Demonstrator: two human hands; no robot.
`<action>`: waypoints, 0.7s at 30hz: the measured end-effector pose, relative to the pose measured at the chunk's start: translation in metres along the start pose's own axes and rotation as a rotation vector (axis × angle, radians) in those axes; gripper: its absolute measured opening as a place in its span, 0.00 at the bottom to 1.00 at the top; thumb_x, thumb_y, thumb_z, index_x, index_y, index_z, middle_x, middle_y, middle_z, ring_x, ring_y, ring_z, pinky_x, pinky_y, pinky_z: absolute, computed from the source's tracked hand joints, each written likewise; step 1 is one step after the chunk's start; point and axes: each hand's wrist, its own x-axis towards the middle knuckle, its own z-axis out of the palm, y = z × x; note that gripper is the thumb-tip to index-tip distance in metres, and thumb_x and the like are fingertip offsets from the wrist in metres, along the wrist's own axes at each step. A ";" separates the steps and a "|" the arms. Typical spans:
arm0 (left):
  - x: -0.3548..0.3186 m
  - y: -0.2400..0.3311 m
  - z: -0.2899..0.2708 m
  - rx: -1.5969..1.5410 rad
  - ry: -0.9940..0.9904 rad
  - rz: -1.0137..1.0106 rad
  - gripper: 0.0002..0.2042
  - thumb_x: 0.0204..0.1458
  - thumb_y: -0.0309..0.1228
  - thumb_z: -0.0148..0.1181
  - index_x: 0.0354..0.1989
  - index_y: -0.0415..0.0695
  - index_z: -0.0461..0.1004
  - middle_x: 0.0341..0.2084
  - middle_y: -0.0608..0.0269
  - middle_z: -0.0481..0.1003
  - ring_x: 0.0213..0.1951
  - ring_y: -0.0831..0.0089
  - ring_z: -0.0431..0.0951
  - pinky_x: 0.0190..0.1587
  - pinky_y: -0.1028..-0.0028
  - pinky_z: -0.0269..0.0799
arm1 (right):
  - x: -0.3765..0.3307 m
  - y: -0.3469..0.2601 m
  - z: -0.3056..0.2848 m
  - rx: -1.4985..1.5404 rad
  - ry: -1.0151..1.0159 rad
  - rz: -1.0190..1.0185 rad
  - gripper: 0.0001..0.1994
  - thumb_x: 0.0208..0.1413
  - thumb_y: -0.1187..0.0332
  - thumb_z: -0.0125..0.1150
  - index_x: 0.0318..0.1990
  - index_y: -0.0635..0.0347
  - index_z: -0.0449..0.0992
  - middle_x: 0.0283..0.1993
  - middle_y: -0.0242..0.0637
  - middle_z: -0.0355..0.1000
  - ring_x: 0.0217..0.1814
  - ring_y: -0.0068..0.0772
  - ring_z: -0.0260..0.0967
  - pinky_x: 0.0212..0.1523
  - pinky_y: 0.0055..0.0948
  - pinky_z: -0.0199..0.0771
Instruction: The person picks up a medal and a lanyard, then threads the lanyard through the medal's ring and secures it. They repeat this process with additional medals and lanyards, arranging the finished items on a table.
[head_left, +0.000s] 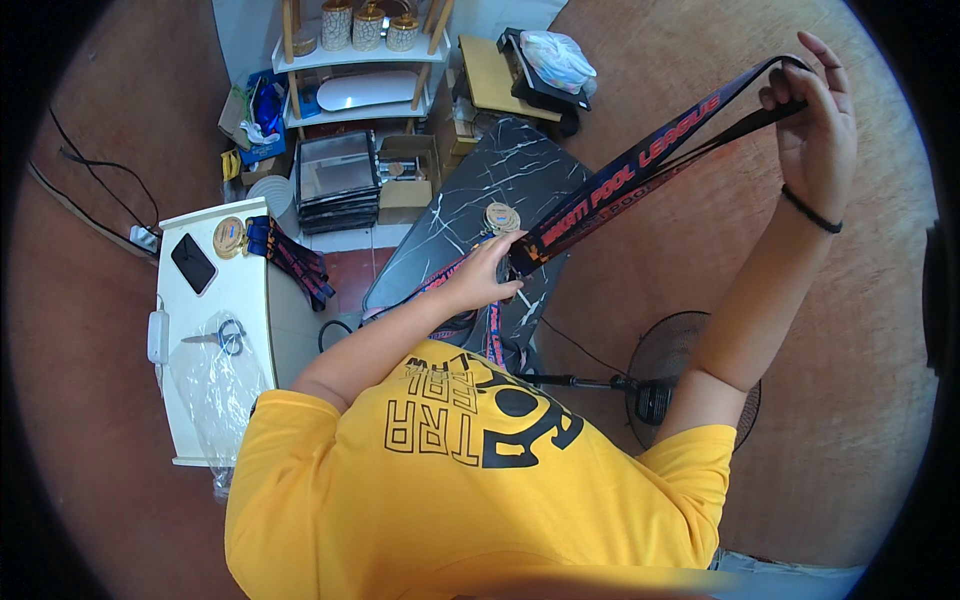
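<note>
Ribbon (630,182) stretches toward two o'clock, its lower end gripped by the left hand (487,273), its far loop held by the right hand (818,118); this one looks unfinished. Medals (230,238) at ten o'clock on the white cabinet (248,310) (straps (292,262) gathered together) appear done; loose straps (494,332) at the counter's (535,155) six o'clock seem left to handle.

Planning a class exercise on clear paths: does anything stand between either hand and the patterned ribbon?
Nothing visible does: the right hand holds the ribbon at its raised loop, and the left hand grasps its lower end.
</note>
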 end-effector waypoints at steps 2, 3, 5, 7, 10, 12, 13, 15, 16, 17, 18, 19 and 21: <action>-0.001 0.002 -0.001 -0.052 0.024 0.013 0.37 0.43 0.30 0.65 0.65 0.43 0.57 0.54 0.48 0.69 0.57 0.54 0.68 0.60 0.63 0.62 | 0.015 -0.005 -0.011 -0.025 -0.005 0.011 0.19 0.59 0.78 0.50 0.58 0.68 0.64 0.31 0.32 0.63 0.33 0.23 0.58 0.37 0.25 0.62; -0.001 0.004 0.000 -0.080 0.043 0.034 0.37 0.43 0.29 0.65 0.65 0.43 0.57 0.53 0.49 0.70 0.56 0.54 0.70 0.59 0.63 0.63 | 0.021 -0.008 -0.013 -0.038 -0.006 0.016 0.19 0.59 0.77 0.50 0.58 0.67 0.64 0.31 0.32 0.63 0.33 0.23 0.58 0.38 0.25 0.61; 0.002 0.007 0.002 -0.213 0.110 -0.009 0.36 0.43 0.29 0.66 0.64 0.43 0.59 0.52 0.50 0.71 0.54 0.54 0.71 0.58 0.63 0.64 | 0.031 -0.015 -0.012 -0.029 -0.045 0.014 0.19 0.60 0.76 0.50 0.59 0.68 0.63 0.31 0.30 0.62 0.33 0.22 0.58 0.39 0.25 0.61; 0.004 0.011 0.002 -0.256 0.171 0.006 0.35 0.42 0.29 0.67 0.62 0.43 0.60 0.50 0.51 0.71 0.52 0.54 0.72 0.57 0.63 0.65 | 0.037 -0.025 -0.008 -0.041 -0.056 0.008 0.19 0.61 0.75 0.50 0.59 0.68 0.63 0.32 0.30 0.62 0.33 0.22 0.58 0.40 0.26 0.61; 0.005 0.015 -0.003 -0.154 0.214 0.063 0.34 0.42 0.29 0.67 0.61 0.43 0.62 0.49 0.51 0.72 0.50 0.55 0.73 0.56 0.64 0.65 | 0.030 -0.033 -0.010 -0.062 0.169 -0.073 0.18 0.52 0.79 0.53 0.52 0.60 0.66 0.26 0.26 0.63 0.25 0.22 0.61 0.28 0.24 0.66; 0.003 0.020 -0.007 -0.060 0.224 0.105 0.34 0.42 0.28 0.67 0.61 0.43 0.62 0.48 0.50 0.72 0.49 0.56 0.73 0.56 0.64 0.66 | 0.057 -0.043 -0.022 -0.103 0.137 0.053 0.19 0.61 0.75 0.51 0.59 0.67 0.65 0.35 0.31 0.67 0.36 0.22 0.62 0.43 0.26 0.63; 0.003 0.023 -0.007 -0.045 0.239 0.113 0.33 0.42 0.28 0.68 0.60 0.43 0.63 0.47 0.51 0.72 0.49 0.56 0.73 0.55 0.64 0.66 | 0.064 -0.047 -0.032 -0.023 -0.039 0.055 0.18 0.61 0.75 0.51 0.59 0.67 0.66 0.37 0.32 0.69 0.38 0.23 0.64 0.45 0.26 0.64; 0.003 0.030 -0.008 -0.014 0.280 0.129 0.32 0.42 0.27 0.68 0.58 0.43 0.64 0.46 0.52 0.72 0.49 0.57 0.73 0.54 0.65 0.67 | 0.074 -0.051 -0.055 0.137 -0.390 0.065 0.18 0.61 0.74 0.51 0.58 0.66 0.67 0.41 0.33 0.72 0.41 0.24 0.68 0.48 0.26 0.65; 0.002 0.035 -0.006 -0.130 0.313 0.113 0.31 0.42 0.27 0.68 0.57 0.43 0.65 0.45 0.52 0.72 0.49 0.57 0.73 0.54 0.65 0.67 | 0.079 -0.054 -0.064 0.096 -0.337 0.055 0.17 0.61 0.75 0.52 0.58 0.66 0.68 0.43 0.34 0.72 0.43 0.23 0.69 0.48 0.25 0.66; 0.001 0.040 -0.004 -0.246 0.356 0.102 0.29 0.41 0.27 0.68 0.56 0.42 0.66 0.45 0.53 0.72 0.49 0.57 0.73 0.53 0.65 0.67 | 0.084 -0.058 -0.070 0.056 -0.284 0.045 0.17 0.60 0.75 0.53 0.57 0.65 0.68 0.44 0.34 0.72 0.45 0.23 0.70 0.48 0.24 0.68; 0.001 0.044 -0.004 -0.360 0.383 0.087 0.28 0.41 0.27 0.68 0.55 0.42 0.66 0.44 0.53 0.72 0.49 0.56 0.73 0.53 0.65 0.67 | 0.087 -0.061 -0.073 0.016 -0.230 0.034 0.17 0.59 0.75 0.55 0.56 0.65 0.69 0.46 0.35 0.73 0.47 0.23 0.71 0.48 0.23 0.69; 0.000 0.047 -0.006 -0.319 0.397 0.134 0.27 0.42 0.27 0.68 0.54 0.42 0.67 0.44 0.54 0.72 0.49 0.57 0.73 0.53 0.66 0.67 | 0.089 -0.064 -0.073 -0.114 -0.201 -0.028 0.22 0.56 0.73 0.58 0.59 0.62 0.67 0.44 0.37 0.74 0.43 0.24 0.72 0.44 0.24 0.72; 0.000 0.053 -0.011 -0.236 0.391 0.219 0.25 0.42 0.26 0.68 0.52 0.42 0.67 0.43 0.54 0.72 0.49 0.57 0.73 0.53 0.66 0.68 | 0.092 -0.070 -0.063 -0.376 -0.136 -0.154 0.31 0.52 0.68 0.64 0.65 0.56 0.63 0.40 0.41 0.77 0.36 0.27 0.75 0.34 0.25 0.79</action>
